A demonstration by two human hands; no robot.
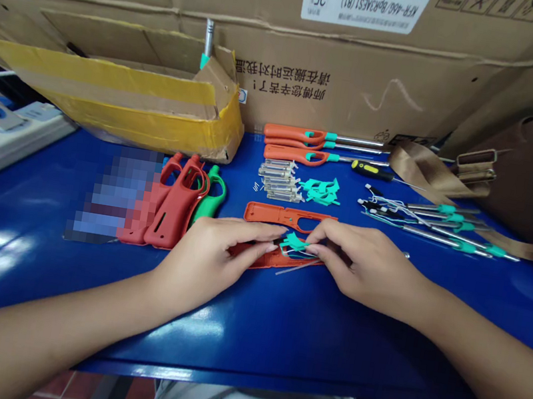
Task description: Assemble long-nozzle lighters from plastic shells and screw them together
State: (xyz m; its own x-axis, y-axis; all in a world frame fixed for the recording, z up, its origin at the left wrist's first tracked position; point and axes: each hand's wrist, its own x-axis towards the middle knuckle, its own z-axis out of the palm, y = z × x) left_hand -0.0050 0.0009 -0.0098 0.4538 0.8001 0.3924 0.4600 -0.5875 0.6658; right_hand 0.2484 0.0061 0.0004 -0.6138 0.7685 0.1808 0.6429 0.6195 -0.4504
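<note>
Your forearms reach over the blue table; left hand and right hand pinch, thumbs nearly meeting forefingers, opposite ends of the teal piece over an orange shell half, apparently to steady something so small.

Sorted lighter parts and a screwdriver suggest a workshop.
</note>
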